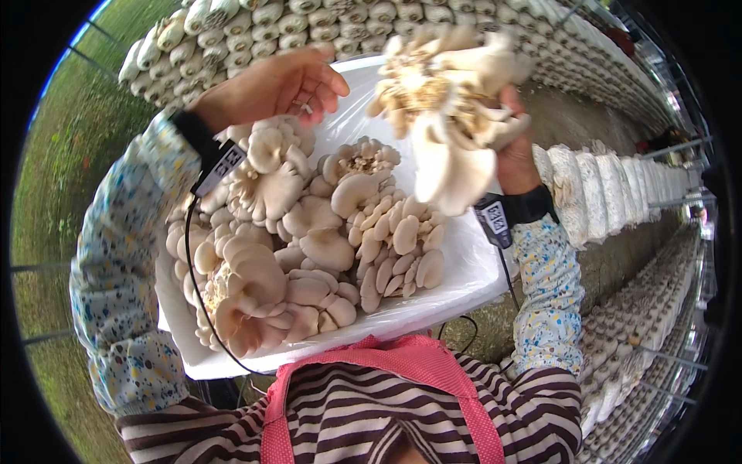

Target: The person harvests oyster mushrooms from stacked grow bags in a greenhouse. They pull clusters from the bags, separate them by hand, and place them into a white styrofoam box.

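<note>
In my right hand (pixel 517 152) is a large cluster of oyster mushrooms (pixel 452 116), raised over the right back part of a white crate, its pale torn base showing. My left hand (pixel 284 87) is above the crate's back left part, fingers loosely curled and apart, with nothing seen held in it. Below, the white crate (pixel 464 290), lined with clear plastic film, holds several heaped clusters of grey-beige oyster mushrooms (pixel 319 232), mostly in its left and middle. A small white bit lies against the fingers of my left hand.
Stacked mushroom grow bags (pixel 348 26) form a wall behind the crate. More rows of bags (pixel 603 191) stand at the right, with a concrete floor (pixel 608 278) between them. Black cables (pixel 200 290) run from the devices on both wrists. Green ground (pixel 64 191) lies at the left, beyond metal bars.
</note>
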Demonstrator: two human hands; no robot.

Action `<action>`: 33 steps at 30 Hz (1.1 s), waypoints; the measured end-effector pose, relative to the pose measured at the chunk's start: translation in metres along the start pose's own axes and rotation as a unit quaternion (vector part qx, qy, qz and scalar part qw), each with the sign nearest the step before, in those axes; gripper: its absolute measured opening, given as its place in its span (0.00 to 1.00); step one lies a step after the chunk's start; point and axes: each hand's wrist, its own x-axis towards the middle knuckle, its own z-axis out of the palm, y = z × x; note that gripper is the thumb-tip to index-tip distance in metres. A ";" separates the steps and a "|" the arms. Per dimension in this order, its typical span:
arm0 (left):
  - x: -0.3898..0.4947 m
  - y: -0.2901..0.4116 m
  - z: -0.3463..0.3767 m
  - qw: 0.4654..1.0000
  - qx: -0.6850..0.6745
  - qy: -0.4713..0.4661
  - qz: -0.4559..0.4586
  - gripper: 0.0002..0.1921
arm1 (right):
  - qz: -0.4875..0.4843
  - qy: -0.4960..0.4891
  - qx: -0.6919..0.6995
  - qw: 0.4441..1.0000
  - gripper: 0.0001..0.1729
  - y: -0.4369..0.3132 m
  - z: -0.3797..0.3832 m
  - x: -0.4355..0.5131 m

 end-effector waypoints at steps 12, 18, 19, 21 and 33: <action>0.134 -0.100 -0.036 0.913 0.265 -0.179 -0.253 0.30 | 0.046 0.070 -0.187 0.979 0.31 -0.015 -0.030 0.006; 0.128 -0.122 -0.018 0.926 0.304 -0.156 -0.163 0.31 | 0.094 0.149 -0.335 0.926 0.33 -0.015 -0.016 0.028; 0.122 -0.128 -0.007 0.926 0.329 -0.139 -0.120 0.31 | 0.118 0.118 -0.336 0.927 0.33 -0.016 -0.015 0.035; 0.109 -0.135 0.013 0.922 0.368 -0.108 -0.061 0.32 | 0.162 0.054 -0.339 0.925 0.32 -0.018 -0.019 0.053; 0.037 -0.121 0.080 0.863 0.499 -0.077 0.000 0.42 | 0.286 -0.187 -0.611 0.714 0.40 0.035 -0.039 0.150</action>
